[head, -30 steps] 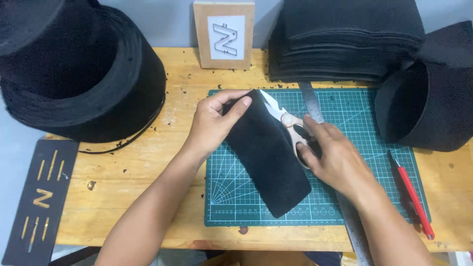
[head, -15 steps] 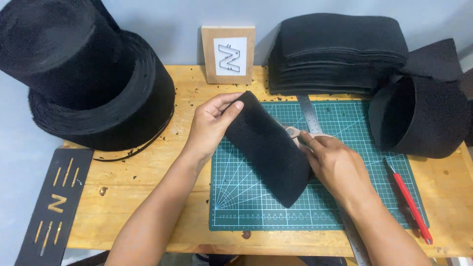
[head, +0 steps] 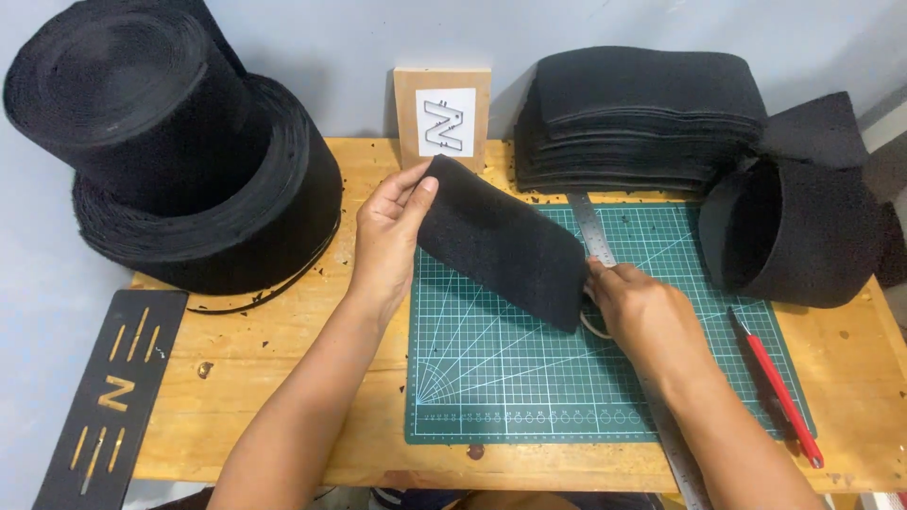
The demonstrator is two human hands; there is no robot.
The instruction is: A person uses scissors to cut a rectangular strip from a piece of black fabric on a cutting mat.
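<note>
The black foam strip (head: 501,243) is held above the green cutting mat (head: 529,378), running diagonally from upper left to lower right. The left hand (head: 389,236) pinches the strip's upper left end, thumb on the near face and fingers behind it. The right hand (head: 642,316) is closed at the strip's lower right end, fingers curled against the edge; a pale loop shows beneath them, most likely the handle of scissors, but the tool itself is hidden.

A metal ruler (head: 595,231) lies on the mat just behind the right hand, partly covered by the strip and the forearm. A red-handled knife (head: 777,387) lies at the mat's right edge, apart from both hands.

The mat rests on a wooden table (head: 283,378). At the back stand a small wooden sign block (head: 442,118) and a stack of black foam sheets (head: 642,118). A rolled foam cylinder (head: 794,236) lies on its side at the right. Large black foam rolls (head: 179,151) occupy the left. A black stencil plate (head: 113,397) lies at the left edge.
</note>
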